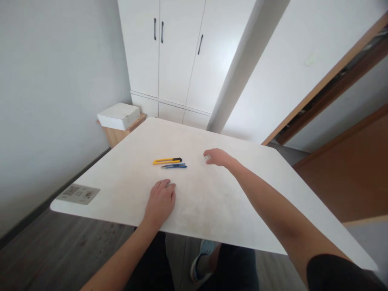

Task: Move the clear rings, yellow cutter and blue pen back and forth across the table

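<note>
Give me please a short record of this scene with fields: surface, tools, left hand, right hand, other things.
surface: white table
tools: yellow utility knife and blue pen, side by side, untouched
left hand: flat on the table, palm down, holding nothing, near the pen
right hand: reached out, fingers closed on a small pale object, too small to identify
other things: label at table corner; white box on wooden stand; white cupboard

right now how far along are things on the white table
Little looks done: the yellow utility knife and blue pen lie untouched on the white table. In hand: the right hand pinches a small pale object, unclear what. The left hand rests flat.
</note>
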{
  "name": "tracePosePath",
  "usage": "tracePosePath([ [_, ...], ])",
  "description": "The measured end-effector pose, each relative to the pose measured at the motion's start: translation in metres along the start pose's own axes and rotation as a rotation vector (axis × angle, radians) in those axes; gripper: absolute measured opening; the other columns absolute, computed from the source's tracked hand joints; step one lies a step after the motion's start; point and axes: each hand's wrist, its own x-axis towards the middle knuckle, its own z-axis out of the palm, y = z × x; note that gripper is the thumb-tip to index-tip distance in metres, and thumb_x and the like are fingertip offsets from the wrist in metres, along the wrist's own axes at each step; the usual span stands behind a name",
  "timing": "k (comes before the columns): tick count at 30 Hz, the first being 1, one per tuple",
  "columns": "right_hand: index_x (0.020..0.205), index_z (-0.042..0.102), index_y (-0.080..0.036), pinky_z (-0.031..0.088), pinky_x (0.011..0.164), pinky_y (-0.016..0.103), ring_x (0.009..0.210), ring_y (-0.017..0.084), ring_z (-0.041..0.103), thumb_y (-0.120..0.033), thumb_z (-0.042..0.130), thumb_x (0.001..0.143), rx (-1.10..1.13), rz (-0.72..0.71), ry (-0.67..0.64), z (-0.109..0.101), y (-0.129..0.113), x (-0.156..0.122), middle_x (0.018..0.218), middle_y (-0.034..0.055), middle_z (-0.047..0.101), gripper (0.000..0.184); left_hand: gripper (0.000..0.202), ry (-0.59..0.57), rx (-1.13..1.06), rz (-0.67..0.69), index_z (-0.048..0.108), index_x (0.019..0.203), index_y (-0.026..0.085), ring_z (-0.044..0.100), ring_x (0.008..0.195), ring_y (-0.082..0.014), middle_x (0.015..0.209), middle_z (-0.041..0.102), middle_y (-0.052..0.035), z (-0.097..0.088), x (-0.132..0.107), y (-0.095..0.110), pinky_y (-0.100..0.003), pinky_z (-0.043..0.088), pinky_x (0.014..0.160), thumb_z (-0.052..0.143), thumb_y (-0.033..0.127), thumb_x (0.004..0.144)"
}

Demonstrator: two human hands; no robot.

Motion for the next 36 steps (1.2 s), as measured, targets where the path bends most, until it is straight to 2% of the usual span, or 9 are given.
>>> tracePosePath([
  [2, 0.125, 0.071, -0.023, 0.046, 0.08, 0.029, 0.103, 0.025, 0.067, -0.026, 0.073, 0.085, 0.024, 0.09, -0.063, 0.023, 0.037, -0.047, 0.118, 0.0078, 0.074, 0.04, 0.035, 0.025, 0.025, 0.021, 0.077, 0.112, 0.018, 0.061, 0.118, -0.0299, 0.125, 0.07, -0.0154, 0.002, 0.0, -0.002, -0.048, 0.049, 0.107, 0.045, 0.022, 0.097],
  [4, 0.126, 0.071, -0.025, 0.047, 0.077, 0.029, 0.102, 0.025, 0.068, -0.025, 0.073, 0.084, 0.062, 0.177, -0.111, 0.044, 0.06, -0.082, 0.12, 0.0074, 0.073, 0.041, 0.036, 0.04, 0.053, 0.051, 0.077, 0.112, 0.018, 0.062, 0.116, -0.0291, 0.123, 0.07, -0.0152, 0.003, 0.001, -0.004, -0.047, 0.049, 0.107, 0.045, 0.023, 0.097],
  [6, 0.128, 0.07, -0.027, 0.048, 0.077, 0.03, 0.105, 0.026, 0.068, -0.027, 0.073, 0.084, 0.081, 0.233, -0.125, 0.058, 0.07, -0.101, 0.124, 0.0082, 0.072, 0.044, 0.037, 0.045, 0.074, 0.075, 0.077, 0.112, 0.016, 0.063, 0.114, -0.0292, 0.121, 0.071, -0.0156, 0.004, 0.001, -0.007, -0.046, 0.049, 0.107, 0.044, 0.024, 0.097],
  [8, 0.13, 0.068, -0.029, 0.049, 0.079, 0.031, 0.109, 0.028, 0.067, -0.032, 0.073, 0.085, 0.074, 0.253, -0.11, 0.063, 0.072, -0.108, 0.126, 0.009, 0.07, 0.045, 0.038, 0.05, 0.093, 0.092, 0.077, 0.113, 0.015, 0.064, 0.114, -0.0297, 0.121, 0.071, -0.0163, 0.005, 0.002, -0.009, -0.046, 0.05, 0.107, 0.044, 0.025, 0.097],
  [13, 0.134, 0.064, -0.033, 0.051, 0.081, 0.032, 0.112, 0.027, 0.068, -0.035, 0.07, 0.089, 0.024, 0.196, -0.065, 0.06, 0.062, -0.095, 0.131, 0.0092, 0.067, 0.045, 0.042, 0.054, 0.103, 0.124, 0.078, 0.112, 0.015, 0.066, 0.113, -0.0303, 0.12, 0.073, -0.0176, 0.005, 0.004, -0.012, -0.047, 0.051, 0.106, 0.042, 0.027, 0.096],
  [19, 0.127, 0.068, -0.032, 0.052, 0.081, 0.033, 0.115, 0.029, 0.067, -0.03, 0.075, 0.083, 0.008, 0.126, -0.135, 0.062, 0.054, -0.073, 0.131, 0.0087, 0.068, 0.045, 0.042, 0.055, 0.091, 0.109, 0.079, 0.108, 0.017, 0.068, 0.112, -0.0294, 0.119, 0.074, -0.0161, 0.003, 0.005, -0.011, -0.047, 0.052, 0.106, 0.041, 0.029, 0.095],
  [30, 0.136, 0.061, -0.028, 0.052, 0.077, 0.033, 0.111, 0.031, 0.068, -0.032, 0.078, 0.079, 0.038, 0.144, -0.171, 0.062, 0.053, -0.072, 0.13, 0.0125, 0.068, 0.06, 0.042, 0.056, 0.087, 0.107, 0.079, 0.109, 0.015, 0.068, 0.111, -0.0301, 0.119, 0.074, -0.0174, 0.001, 0.005, -0.009, -0.047, 0.053, 0.105, 0.042, 0.028, 0.094],
  [36, 0.132, 0.064, -0.027, 0.052, 0.08, 0.034, 0.114, 0.031, 0.067, -0.029, 0.078, 0.079, 0.033, 0.147, -0.156, 0.065, 0.052, -0.07, 0.129, 0.0123, 0.069, 0.054, 0.042, 0.054, 0.086, 0.117, 0.079, 0.11, 0.015, 0.068, 0.111, -0.0302, 0.118, 0.074, -0.0176, 0.001, 0.005, -0.01, -0.046, 0.052, 0.105, 0.042, 0.027, 0.094],
])
